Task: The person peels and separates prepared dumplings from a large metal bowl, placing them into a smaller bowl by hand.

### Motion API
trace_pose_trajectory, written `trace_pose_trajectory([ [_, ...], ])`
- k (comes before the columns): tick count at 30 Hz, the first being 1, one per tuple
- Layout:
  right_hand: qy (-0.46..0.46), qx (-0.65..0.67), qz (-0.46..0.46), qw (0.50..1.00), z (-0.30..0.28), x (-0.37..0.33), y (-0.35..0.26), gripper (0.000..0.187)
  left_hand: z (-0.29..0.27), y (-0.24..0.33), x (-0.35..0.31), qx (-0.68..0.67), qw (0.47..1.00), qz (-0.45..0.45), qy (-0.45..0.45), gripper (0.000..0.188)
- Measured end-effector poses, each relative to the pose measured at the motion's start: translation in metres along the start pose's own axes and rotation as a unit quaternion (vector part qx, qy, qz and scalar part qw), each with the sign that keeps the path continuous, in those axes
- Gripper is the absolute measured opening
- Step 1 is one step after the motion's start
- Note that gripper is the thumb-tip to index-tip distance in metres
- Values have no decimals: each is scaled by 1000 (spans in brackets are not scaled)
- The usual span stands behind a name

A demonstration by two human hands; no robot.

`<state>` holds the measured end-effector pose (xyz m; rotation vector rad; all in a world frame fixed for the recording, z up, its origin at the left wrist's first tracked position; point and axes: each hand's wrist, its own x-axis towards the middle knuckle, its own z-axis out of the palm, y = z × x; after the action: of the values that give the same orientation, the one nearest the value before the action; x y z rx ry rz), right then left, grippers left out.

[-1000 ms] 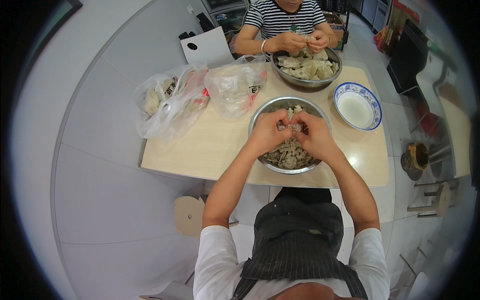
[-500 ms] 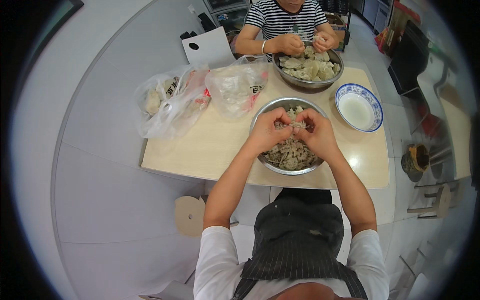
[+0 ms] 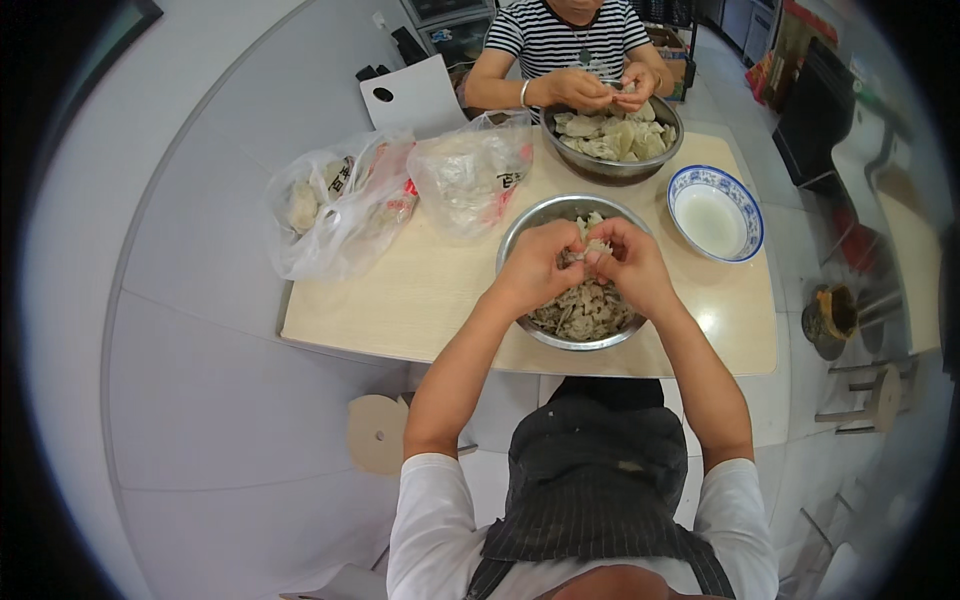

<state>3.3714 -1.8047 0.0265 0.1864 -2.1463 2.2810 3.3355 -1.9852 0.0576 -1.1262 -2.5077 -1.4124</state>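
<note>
Over a steel bowl [image 3: 512, 232] on the table, my left hand [image 3: 545, 262] and my right hand [image 3: 630, 262] are close together, fingertips pinching. Between them is a small pale, soft piece of food [image 3: 598, 245], perhaps mushroom; my fingers partly cover it. Grey-green torn shreds [image 3: 585, 312] of the same look fill the bowl below, with paler bits at its far side.
Across the table, a person in a striped shirt [image 3: 562, 45] works with both hands over a second steel bowl [image 3: 600, 172] of larger pale pieces. A blue-patterned bowl [image 3: 752, 232] of cloudy liquid stands right. Two plastic bags [image 3: 345, 215] [image 3: 470, 180] lie left.
My left hand has turned slightly, its back now more in view, and both hands still pinch together. The other person's hands have come closer together over their bowl.
</note>
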Motion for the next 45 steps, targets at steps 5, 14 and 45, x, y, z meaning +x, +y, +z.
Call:
trace_pose_trajectory([
  [5,-23,-45,36,998,2,-6,1,15,1,-17,-2,43,997,65,23,14],
  [14,-27,58,67,996,-3,-10,-1,17,-12,-27,-5,44,989,-77,117,14],
  [45,-103,-174,70,977,2,-2,-27,11,-4,-12,-12,-118,988,-96,8,19],
])
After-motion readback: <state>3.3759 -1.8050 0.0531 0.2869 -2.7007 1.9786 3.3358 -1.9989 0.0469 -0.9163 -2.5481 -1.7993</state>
